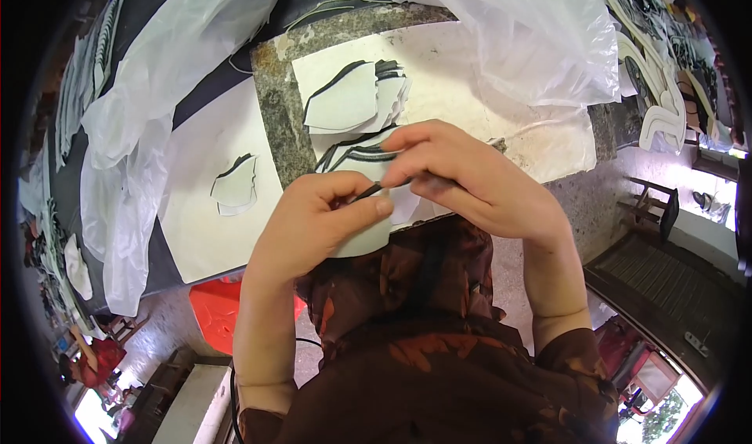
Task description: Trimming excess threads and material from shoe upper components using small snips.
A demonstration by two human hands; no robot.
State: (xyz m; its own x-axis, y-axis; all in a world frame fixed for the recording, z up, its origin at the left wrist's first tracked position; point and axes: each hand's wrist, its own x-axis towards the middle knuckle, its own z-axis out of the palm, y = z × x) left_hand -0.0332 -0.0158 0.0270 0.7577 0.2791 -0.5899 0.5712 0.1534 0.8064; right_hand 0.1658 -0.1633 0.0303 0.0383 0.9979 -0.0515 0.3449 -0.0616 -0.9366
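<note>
At the surface's near edge, the left hand pinches a white cut piece steady while the right hand grips a thin dark tool against it; a stack of pieces waits behind.

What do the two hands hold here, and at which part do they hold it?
Both hands pinch one white cut piece with a black edge: the left hand at its upper edge, the right hand at the black strip on top.

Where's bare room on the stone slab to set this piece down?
Bare patch: the pale sheet right of the stacked cut pieces, up to the clear plastic bag. Another lies below the lone piece on the left sheet. Crowded: around both hands, left hand and right hand.
</note>
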